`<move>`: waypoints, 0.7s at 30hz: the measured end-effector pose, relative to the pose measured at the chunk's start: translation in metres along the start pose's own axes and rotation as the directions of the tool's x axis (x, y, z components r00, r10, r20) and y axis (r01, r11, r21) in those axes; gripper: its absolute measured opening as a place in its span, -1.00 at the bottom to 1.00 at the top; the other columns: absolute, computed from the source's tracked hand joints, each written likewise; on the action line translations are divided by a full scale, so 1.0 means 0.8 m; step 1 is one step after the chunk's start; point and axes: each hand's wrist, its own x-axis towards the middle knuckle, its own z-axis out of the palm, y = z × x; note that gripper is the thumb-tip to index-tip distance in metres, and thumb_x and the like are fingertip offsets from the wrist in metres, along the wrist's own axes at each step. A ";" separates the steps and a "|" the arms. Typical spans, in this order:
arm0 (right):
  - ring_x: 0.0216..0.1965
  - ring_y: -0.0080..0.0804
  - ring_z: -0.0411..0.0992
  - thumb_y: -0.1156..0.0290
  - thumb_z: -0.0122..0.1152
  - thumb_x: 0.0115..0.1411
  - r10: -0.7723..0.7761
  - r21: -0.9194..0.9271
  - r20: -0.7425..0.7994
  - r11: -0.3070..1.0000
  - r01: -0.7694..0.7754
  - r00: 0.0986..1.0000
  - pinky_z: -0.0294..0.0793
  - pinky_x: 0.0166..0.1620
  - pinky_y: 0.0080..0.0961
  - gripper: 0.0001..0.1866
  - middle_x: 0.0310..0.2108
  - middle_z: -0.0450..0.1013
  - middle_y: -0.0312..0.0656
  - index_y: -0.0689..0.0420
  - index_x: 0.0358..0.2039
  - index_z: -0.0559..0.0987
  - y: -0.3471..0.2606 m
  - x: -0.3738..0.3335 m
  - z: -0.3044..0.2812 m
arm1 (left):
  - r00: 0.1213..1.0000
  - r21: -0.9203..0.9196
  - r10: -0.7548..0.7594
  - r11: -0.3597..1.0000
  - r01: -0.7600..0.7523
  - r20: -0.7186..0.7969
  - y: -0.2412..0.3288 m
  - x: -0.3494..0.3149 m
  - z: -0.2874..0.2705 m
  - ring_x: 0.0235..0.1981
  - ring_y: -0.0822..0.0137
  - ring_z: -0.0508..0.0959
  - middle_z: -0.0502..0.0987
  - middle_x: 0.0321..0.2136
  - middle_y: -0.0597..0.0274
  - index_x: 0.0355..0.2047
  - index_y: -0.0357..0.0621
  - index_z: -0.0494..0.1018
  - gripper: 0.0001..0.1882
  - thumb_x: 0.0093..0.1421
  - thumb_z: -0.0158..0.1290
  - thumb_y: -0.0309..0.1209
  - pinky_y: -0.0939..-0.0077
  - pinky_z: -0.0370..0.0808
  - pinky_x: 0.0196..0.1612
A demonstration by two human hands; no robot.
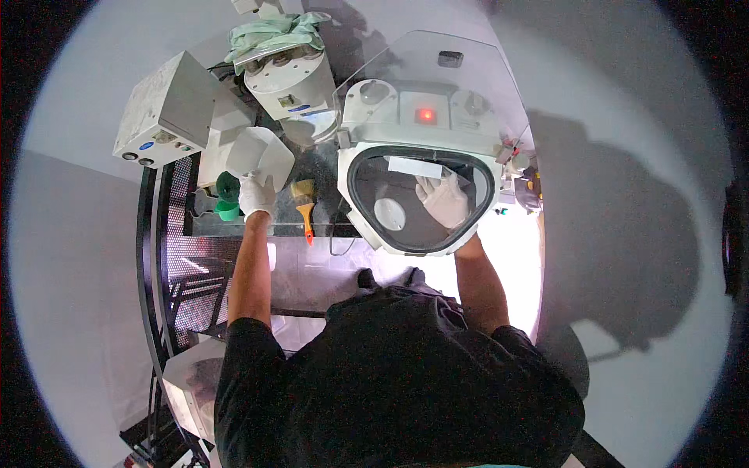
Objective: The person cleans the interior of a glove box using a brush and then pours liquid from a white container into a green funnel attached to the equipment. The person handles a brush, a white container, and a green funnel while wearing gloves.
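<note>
My left hand (256,195), in a white glove, is closed at the near edge of a white, many-sided container (270,160) on the left part of the dark bench. A green cup (227,210) stands just left of that wrist. To its right lies a flat brush (305,209) with pale bristles and an orange handle. My right hand (446,201), also gloved, reaches in behind the clear window of a white cabinet (351,168), palm turned up and fingers apart. Its fingertips are by a white rectangular strip (414,168). A pale oval spot (390,214) shows on the window.
A transparent raised cover (468,62) rises behind the cabinet, whose top has a red light (425,115). A white control box (166,117) stands at the left. Behind the bench is a white round machine (292,82) with a green cloth (277,35) on top.
</note>
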 end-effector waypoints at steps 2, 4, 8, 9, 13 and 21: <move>0.31 -0.13 0.30 0.00 -0.02 0.42 0.018 -0.035 0.070 0.999 -0.015 0.997 0.10 0.39 -0.12 -0.55 0.26 0.39 -0.15 -0.04 0.17 0.49 0.000 0.003 -0.007 | 0.996 0.032 0.000 0.999 -0.003 0.085 0.004 0.007 -0.008 -0.12 -0.09 0.62 0.63 -0.21 -0.09 -0.14 -0.18 0.59 -0.61 0.16 0.20 -0.15 0.12 0.55 -0.06; 0.29 -0.14 0.33 0.02 0.00 0.42 0.018 -0.032 0.016 0.999 -0.018 1.000 0.12 0.38 -0.11 -0.59 0.25 0.41 -0.17 -0.03 0.12 0.53 0.001 -0.002 -0.008 | 0.996 0.040 -0.038 0.999 0.035 0.087 -0.006 0.003 -0.010 -0.16 -0.10 0.63 0.64 -0.25 -0.07 -0.19 -0.18 0.60 -0.65 0.16 0.19 -0.16 0.09 0.55 -0.10; 0.26 -0.13 0.36 0.06 0.04 0.40 0.000 0.043 0.079 0.999 -0.003 0.997 0.13 0.38 -0.09 -0.61 0.22 0.44 -0.19 -0.02 0.10 0.54 -0.005 -0.010 -0.018 | 0.991 0.098 0.059 0.993 -0.071 0.120 -0.018 0.006 -0.003 -0.20 -0.10 0.64 0.64 -0.29 -0.06 -0.30 -0.18 0.62 -0.70 0.17 0.16 -0.18 0.05 0.56 -0.15; 0.26 -0.14 0.35 0.06 0.05 0.40 -0.008 0.056 0.087 0.998 0.003 0.996 0.12 0.38 -0.09 -0.60 0.22 0.44 -0.19 -0.03 0.12 0.53 0.001 -0.006 -0.017 | 0.975 0.239 0.152 0.953 -0.188 0.159 -0.041 0.013 0.000 -0.22 -0.11 0.64 0.64 -0.30 -0.06 -0.31 -0.17 0.62 -0.71 0.17 0.16 -0.18 0.06 0.56 -0.15; 0.30 -0.14 0.29 0.08 0.06 0.39 -0.017 0.024 0.011 1.000 0.016 1.000 0.10 0.39 -0.10 -0.57 0.25 0.40 -0.20 -0.04 0.17 0.49 0.000 0.001 -0.004 | 0.966 0.254 0.185 0.940 -0.228 0.182 -0.056 0.020 0.015 -0.25 -0.12 0.63 0.64 -0.33 -0.08 -0.35 -0.16 0.64 -0.71 0.18 0.15 -0.18 0.06 0.56 -0.16; 0.26 -0.13 0.31 0.13 0.03 0.40 0.074 -0.072 0.034 0.995 -0.072 0.997 0.21 0.32 -0.15 -0.54 0.30 0.32 -0.10 0.11 0.20 0.42 0.003 -0.005 -0.032 | 0.986 0.044 0.162 0.986 -0.163 0.022 -0.043 0.012 -0.045 -0.25 -0.14 0.62 0.62 -0.35 -0.14 -0.31 -0.14 0.65 -0.70 0.22 0.08 -0.19 0.06 0.53 -0.17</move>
